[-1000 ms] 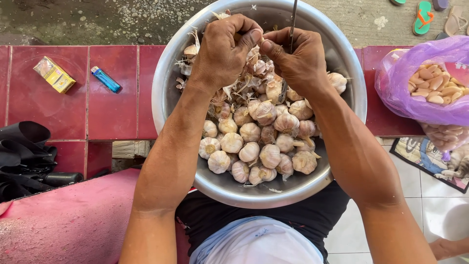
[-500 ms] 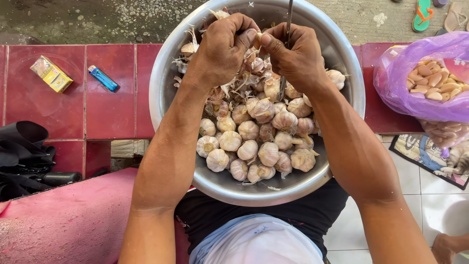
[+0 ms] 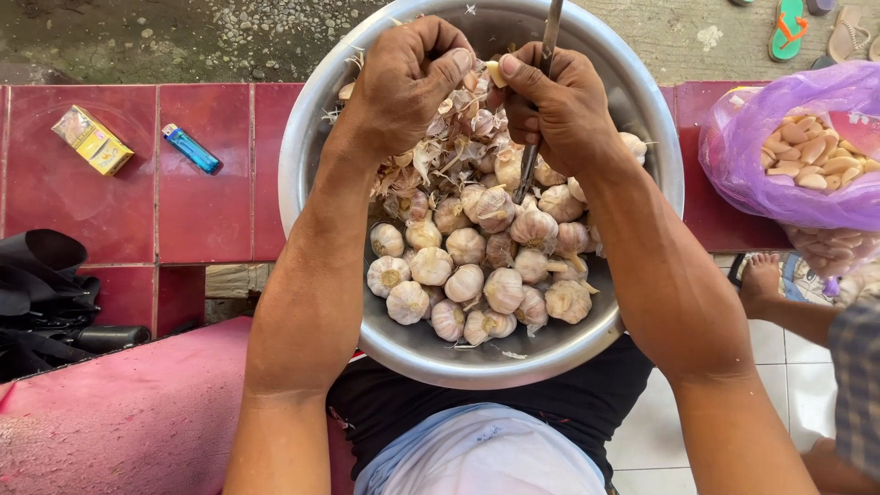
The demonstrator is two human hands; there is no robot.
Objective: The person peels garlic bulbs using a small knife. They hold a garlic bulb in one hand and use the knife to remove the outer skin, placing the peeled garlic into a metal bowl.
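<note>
A big metal bowl rests on my lap, holding several whole garlic bulbs and loose papery skins. My left hand is closed over a piece of garlic at the far side of the bowl. My right hand grips a thin metal knife, its blade pointing down toward the bulbs. A pale garlic clove sits pinched between the two thumbs. Both hands touch above the pile.
A purple plastic bag of peeled cloves sits on the red tiled ledge at right. A yellow box and a blue lighter lie on the tiles at left. Black items lie at far left. Another person's foot shows at right.
Both hands stay together over the far side of the bowl, shifting slightly. A pale clove now shows between the thumbs.
</note>
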